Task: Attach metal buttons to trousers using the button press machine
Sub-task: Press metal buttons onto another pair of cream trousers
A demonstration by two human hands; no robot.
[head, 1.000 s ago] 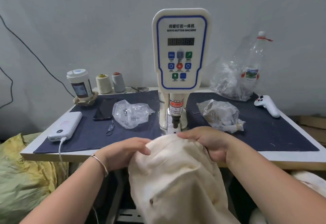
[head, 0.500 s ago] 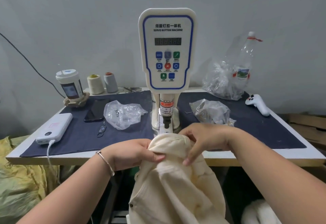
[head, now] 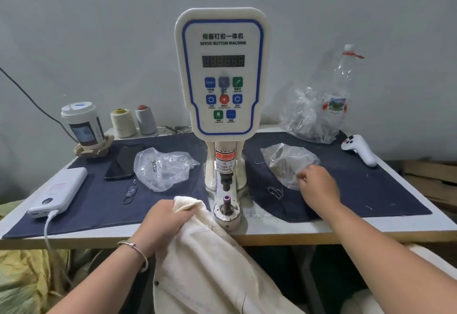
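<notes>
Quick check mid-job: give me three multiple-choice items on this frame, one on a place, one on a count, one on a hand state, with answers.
1. The right hand is at:
A) the phone
B) the bag right of the press
C) the cup

2. Thread cones by the wall:
A) two
B) four
C) none

3. The left hand:
A) lies flat on the mat
B) presses a panel key
C) grips the trousers

Answers: 1 B, its fingers reach the bag's edge. 2 A, a cream cone and a grey cone. 3 C, fingers curl round the fabric.

"SERVO BUTTON MACHINE" on press panel [head: 222,71], "CARE OF FINGER" on red-white sticker [head: 224,162]
</notes>
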